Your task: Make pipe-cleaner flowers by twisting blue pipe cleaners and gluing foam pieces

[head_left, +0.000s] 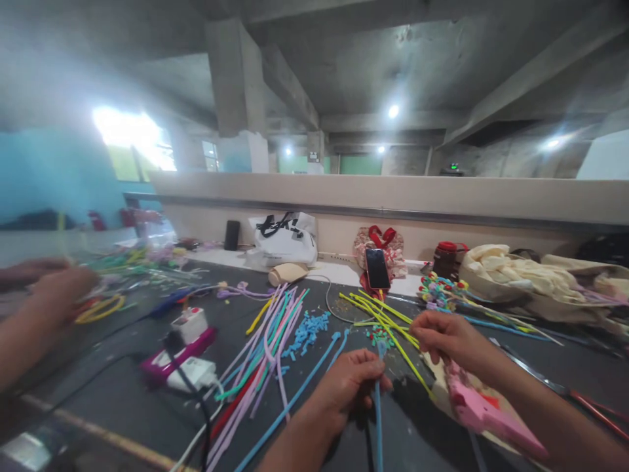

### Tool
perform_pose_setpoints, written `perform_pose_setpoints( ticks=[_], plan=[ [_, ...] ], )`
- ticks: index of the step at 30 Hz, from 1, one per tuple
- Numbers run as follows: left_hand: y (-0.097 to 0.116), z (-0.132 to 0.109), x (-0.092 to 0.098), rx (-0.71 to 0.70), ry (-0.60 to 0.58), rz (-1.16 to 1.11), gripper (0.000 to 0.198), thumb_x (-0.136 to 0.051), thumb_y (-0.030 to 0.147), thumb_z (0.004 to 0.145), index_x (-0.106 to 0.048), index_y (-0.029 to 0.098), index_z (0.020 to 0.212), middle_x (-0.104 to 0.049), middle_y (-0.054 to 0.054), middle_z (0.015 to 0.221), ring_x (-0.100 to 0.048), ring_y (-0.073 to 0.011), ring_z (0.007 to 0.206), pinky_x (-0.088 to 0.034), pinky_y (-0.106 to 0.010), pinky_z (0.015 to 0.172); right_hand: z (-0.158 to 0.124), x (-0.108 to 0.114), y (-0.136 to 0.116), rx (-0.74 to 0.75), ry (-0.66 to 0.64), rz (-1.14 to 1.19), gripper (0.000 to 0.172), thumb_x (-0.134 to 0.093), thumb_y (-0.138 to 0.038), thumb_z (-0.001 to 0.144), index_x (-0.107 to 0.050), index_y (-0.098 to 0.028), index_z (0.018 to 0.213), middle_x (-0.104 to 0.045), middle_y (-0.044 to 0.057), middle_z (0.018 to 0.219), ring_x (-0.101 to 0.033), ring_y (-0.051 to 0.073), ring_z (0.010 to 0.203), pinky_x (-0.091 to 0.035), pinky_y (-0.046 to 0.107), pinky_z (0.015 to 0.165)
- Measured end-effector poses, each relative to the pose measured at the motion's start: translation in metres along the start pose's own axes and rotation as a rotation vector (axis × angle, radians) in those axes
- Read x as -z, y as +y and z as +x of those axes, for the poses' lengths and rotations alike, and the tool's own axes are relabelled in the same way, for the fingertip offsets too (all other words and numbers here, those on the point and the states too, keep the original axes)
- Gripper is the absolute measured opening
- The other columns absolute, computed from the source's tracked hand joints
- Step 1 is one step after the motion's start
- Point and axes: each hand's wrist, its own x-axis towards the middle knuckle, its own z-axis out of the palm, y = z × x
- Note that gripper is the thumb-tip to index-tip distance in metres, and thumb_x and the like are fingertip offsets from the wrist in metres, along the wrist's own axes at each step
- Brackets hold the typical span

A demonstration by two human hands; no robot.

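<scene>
Between the thumb and fingers of my left hand [351, 383] is a blue pipe cleaner [378, 426], which runs down toward the table's near edge. My right hand [439, 337] is closed in a pinch beside the yellow pipe cleaners [388, 314]; what its fingertips hold, if anything, I cannot make out. Small red and green pieces [381, 335] lie just beyond my left hand. Under my right forearm rests a pink glue gun [479, 413], partly hidden. Another blue pipe cleaner [299, 406] lies left of my left hand.
Cut blue bits [309, 331] and a bundle of lilac and teal pipe cleaners [268, 354] lie left. Further left are a power strip [179, 354] and another person's hands [63, 288]. A phone [377, 269] leans at the back; red-handled scissors [535, 373] lie right.
</scene>
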Motion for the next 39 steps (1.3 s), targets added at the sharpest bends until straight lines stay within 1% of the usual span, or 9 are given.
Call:
perform_pose_setpoints(
  ticks=[5, 10, 14, 17, 21, 24, 29, 34, 39],
  plan=[
    [0.008, -0.003, -0.001, 0.001, 0.046, -0.052, 0.027, -0.063, 0.037, 0.059, -0.047, 0.016, 0.066, -0.058, 0.003, 0.059, -0.042, -0.0041, 0.041, -0.027, -0.016, 0.04, -0.015, 0.022, -0.008, -0.027, 0.065, -0.097, 0.027, -0.056, -0.043, 0.068, -0.053, -0.017, 0.067, -0.051, -0.004, 0.048, -0.047, 0.008, 0.037, -0.03, 0.018, 0.035],
    [0.011, -0.006, -0.002, 0.014, -0.022, -0.069, 0.027, -0.063, 0.038, 0.06, -0.047, 0.016, 0.065, -0.058, 0.003, 0.059, -0.043, -0.0041, 0.042, -0.026, -0.016, 0.04, -0.046, 0.038, 0.033, -0.221, 0.194, -0.357, 0.041, -0.039, -0.052, 0.075, -0.047, -0.018, 0.054, -0.051, -0.002, 0.043, -0.044, 0.009, 0.033, -0.027, 0.02, 0.036],
    [0.012, -0.007, -0.005, 0.013, -0.001, -0.062, 0.029, -0.064, 0.038, 0.058, -0.047, 0.016, 0.065, -0.057, 0.003, 0.058, -0.042, -0.0043, 0.041, -0.025, -0.016, 0.037, -0.061, 0.031, 0.057, -0.184, 0.288, -0.802, 0.034, -0.042, -0.045, 0.076, -0.056, -0.019, 0.06, -0.059, 0.002, 0.057, -0.054, 0.015, 0.054, -0.03, 0.023, 0.047],
    [0.012, -0.007, -0.006, 0.02, 0.018, -0.061, 0.029, -0.065, 0.037, 0.057, -0.047, 0.016, 0.065, -0.056, 0.003, 0.057, -0.041, -0.004, 0.039, -0.024, -0.015, 0.036, -0.07, 0.024, 0.059, -0.164, 0.267, -0.894, 0.025, -0.045, -0.042, 0.074, -0.059, -0.021, 0.071, -0.061, 0.003, 0.072, -0.054, 0.016, 0.061, -0.03, 0.023, 0.051],
    [0.011, -0.007, -0.007, 0.014, 0.019, -0.057, 0.026, -0.063, 0.035, 0.06, -0.047, 0.016, 0.065, -0.055, 0.003, 0.056, -0.041, -0.0039, 0.038, -0.023, -0.014, 0.034, -0.085, 0.027, 0.057, -0.18, 0.136, -0.802, 0.021, -0.051, -0.039, 0.07, -0.059, -0.024, 0.083, -0.059, 0.001, 0.074, -0.053, 0.014, 0.06, -0.031, 0.022, 0.051],
    [0.01, -0.008, -0.009, -0.013, 0.029, -0.054, 0.023, -0.061, 0.034, 0.063, -0.046, 0.016, 0.065, -0.055, 0.003, 0.055, -0.04, -0.0031, 0.037, -0.022, -0.014, 0.033, -0.092, 0.032, 0.06, -0.117, 0.071, -0.764, 0.027, -0.055, -0.031, 0.065, -0.057, -0.025, 0.091, -0.058, 0.001, 0.084, -0.053, 0.015, 0.067, -0.034, 0.022, 0.057],
    [0.006, -0.007, -0.01, -0.013, 0.045, -0.039, 0.024, -0.061, 0.035, 0.063, -0.047, 0.016, 0.063, -0.054, 0.003, 0.054, -0.039, -0.0025, 0.035, -0.022, -0.014, 0.032, -0.092, 0.037, 0.062, -0.102, 0.106, -0.689, 0.021, -0.052, -0.025, 0.065, -0.059, -0.021, 0.085, -0.058, 0.002, 0.082, -0.053, 0.016, 0.069, -0.036, 0.024, 0.061],
    [0.0, -0.001, -0.005, 0.009, 0.043, -0.022, 0.025, -0.062, 0.036, 0.063, -0.047, 0.015, 0.063, -0.055, 0.004, 0.055, -0.043, -0.0034, 0.036, -0.023, -0.013, 0.032, -0.093, 0.056, 0.054, -0.042, 0.159, -0.319, 0.023, -0.051, -0.029, 0.068, -0.06, -0.02, 0.087, -0.061, 0.001, 0.085, -0.053, 0.02, 0.079, -0.039, 0.025, 0.066],
    [-0.002, 0.002, -0.002, 0.032, 0.009, -0.012, 0.026, -0.062, 0.036, 0.063, -0.046, 0.016, 0.064, -0.055, 0.004, 0.056, -0.043, -0.0034, 0.036, -0.023, -0.014, 0.032, -0.094, 0.066, 0.063, -0.079, 0.279, 0.168, 0.034, -0.055, -0.036, 0.066, -0.061, -0.014, 0.09, -0.061, 0.003, 0.065, -0.052, 0.016, 0.058, -0.039, 0.023, 0.052]
  ],
)
